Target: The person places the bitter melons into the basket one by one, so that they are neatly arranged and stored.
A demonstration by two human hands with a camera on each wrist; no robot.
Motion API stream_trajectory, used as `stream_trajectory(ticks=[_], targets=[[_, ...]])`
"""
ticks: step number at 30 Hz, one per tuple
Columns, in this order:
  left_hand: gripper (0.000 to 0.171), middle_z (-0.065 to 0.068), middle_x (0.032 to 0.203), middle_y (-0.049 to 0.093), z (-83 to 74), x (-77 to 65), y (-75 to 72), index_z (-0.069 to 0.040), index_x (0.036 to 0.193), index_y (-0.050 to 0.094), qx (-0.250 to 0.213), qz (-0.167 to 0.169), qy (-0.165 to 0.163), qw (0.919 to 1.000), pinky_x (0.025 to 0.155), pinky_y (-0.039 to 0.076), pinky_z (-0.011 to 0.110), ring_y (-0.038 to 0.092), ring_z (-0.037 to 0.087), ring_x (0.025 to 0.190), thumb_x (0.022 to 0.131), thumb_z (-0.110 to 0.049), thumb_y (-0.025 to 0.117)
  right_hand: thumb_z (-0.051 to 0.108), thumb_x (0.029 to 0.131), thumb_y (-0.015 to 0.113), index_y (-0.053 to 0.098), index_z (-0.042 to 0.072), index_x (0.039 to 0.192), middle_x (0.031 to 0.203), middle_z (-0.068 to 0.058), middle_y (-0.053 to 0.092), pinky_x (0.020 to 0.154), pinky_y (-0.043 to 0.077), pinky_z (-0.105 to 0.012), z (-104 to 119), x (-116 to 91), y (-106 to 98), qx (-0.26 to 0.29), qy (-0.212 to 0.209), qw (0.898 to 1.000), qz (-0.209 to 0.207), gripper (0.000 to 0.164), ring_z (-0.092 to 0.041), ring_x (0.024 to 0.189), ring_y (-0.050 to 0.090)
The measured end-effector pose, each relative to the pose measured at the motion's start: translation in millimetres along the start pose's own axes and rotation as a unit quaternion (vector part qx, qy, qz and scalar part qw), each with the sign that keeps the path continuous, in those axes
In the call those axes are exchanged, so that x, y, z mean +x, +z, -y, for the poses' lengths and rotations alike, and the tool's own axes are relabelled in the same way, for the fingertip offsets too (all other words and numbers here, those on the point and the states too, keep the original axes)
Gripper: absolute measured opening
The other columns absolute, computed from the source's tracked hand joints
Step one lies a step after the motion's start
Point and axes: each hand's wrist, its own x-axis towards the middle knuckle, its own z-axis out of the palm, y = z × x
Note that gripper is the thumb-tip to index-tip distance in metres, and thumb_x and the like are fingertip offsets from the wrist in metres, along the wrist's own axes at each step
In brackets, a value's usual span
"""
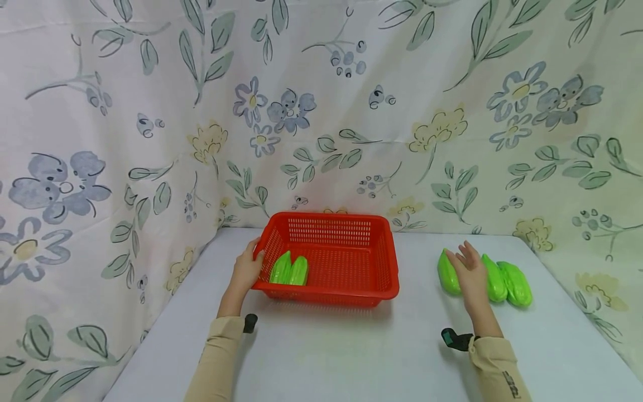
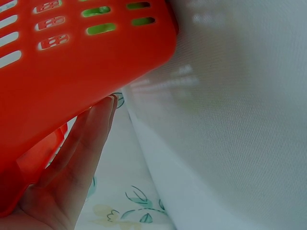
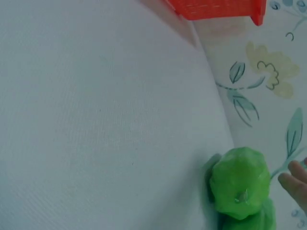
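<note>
A red plastic basket [image 1: 329, 291] with slotted walls stands on the table. Its left rim is gripped by my left hand [image 1: 246, 271]; from the left wrist view, those fingers [image 2: 88, 139] run along beneath the lip. Two glossy, ridged green vegetables [image 1: 281, 271] lie at the left inside the basket. My right hand [image 1: 472, 273] hovers over a row of similar green vegetables [image 1: 517, 285] on the right, fingers spread and holding nothing. It partly hides the row's middle. The right wrist view shows a rounded end of one green vegetable [image 3: 240, 182], with fingertips beside it.
The white table [image 1: 346, 357] runs back to a floral curtain [image 1: 326, 111] behind the basket and along both sides. A stretch of white tabletop lies between the basket and the green row. Dark wrist straps show at both cuffs.
</note>
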Motion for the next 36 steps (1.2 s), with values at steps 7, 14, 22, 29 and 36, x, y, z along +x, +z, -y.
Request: stream_trajectory(ticks=[7, 14, 22, 29, 36], targets=[[0.051, 0.026, 0.137, 0.053, 0.8, 0.4, 0.3, -0.013, 0.152, 0.03, 0.003, -0.005, 0.0, 1.0, 0.071, 0.054, 0.037, 0.06, 0.031, 0.093, 0.103, -0.023, 0.044, 0.041, 0.098, 0.054, 0.013, 0.018, 0.158, 0.162, -0.009, 0.022, 0.119, 0.025, -0.046, -9.3, 3.1, -5.0, 0.0, 0.018, 1.0, -0.005, 0.076, -0.03, 0.148, 0.026], [0.051, 0.027, 0.137, 0.053, 3.5, 0.5, 1.1, -0.014, 0.152, 0.031, 0.011, -0.007, -0.002, 0.9999, 0.067, 0.052, 0.035, 0.059, 0.03, 0.09, 0.103, -0.023, 0.044, 0.038, 0.099, 0.053, 0.014, 0.014, 0.157, 0.162, -0.011, 0.024, 0.119, 0.025, -0.046, -17.5, 5.4, -4.9, -0.007, 0.026, 1.0, -0.003, 0.075, -0.031, 0.148, 0.026], [0.052, 0.027, 0.138, 0.052, 2.2, -0.9, 0.9, -0.014, 0.152, 0.03, 0.008, -0.003, -0.002, 1.0, 0.068, 0.052, 0.035, 0.059, 0.031, 0.092, 0.103, -0.023, 0.044, 0.039, 0.099, 0.053, 0.012, 0.011, 0.157, 0.162, -0.013, 0.023, 0.119, 0.023, -0.046, -25.6, 10.3, -1.3, -0.015, 0.016, 1.0, 0.016, 0.076, -0.032, 0.148, 0.024], [0.05, 0.029, 0.136, 0.054, 0.5, -1.1, 1.3, -0.012, 0.151, 0.033, 0.012, -0.017, 0.013, 0.9997, 0.078, 0.052, 0.046, 0.06, 0.033, 0.094, 0.103, -0.021, 0.044, 0.042, 0.098, 0.054, 0.011, 0.01, 0.157, 0.162, -0.014, 0.022, 0.12, 0.022, -0.047, -31.4, 11.5, 4.5, -0.032, 0.006, 0.999, 0.03, 0.08, -0.032, 0.149, 0.022], [0.049, 0.029, 0.135, 0.054, -1.2, -2.2, 1.1, -0.011, 0.151, 0.033, 0.013, -0.023, 0.023, 0.9994, 0.084, 0.05, 0.051, 0.061, 0.035, 0.097, 0.103, -0.02, 0.043, 0.039, 0.098, 0.055, 0.009, 0.01, 0.158, 0.162, -0.016, 0.019, 0.12, 0.02, -0.047, -36.8, 11.9, 14.4, -0.042, 0.015, 0.998, 0.049, 0.081, -0.033, 0.15, 0.018]])
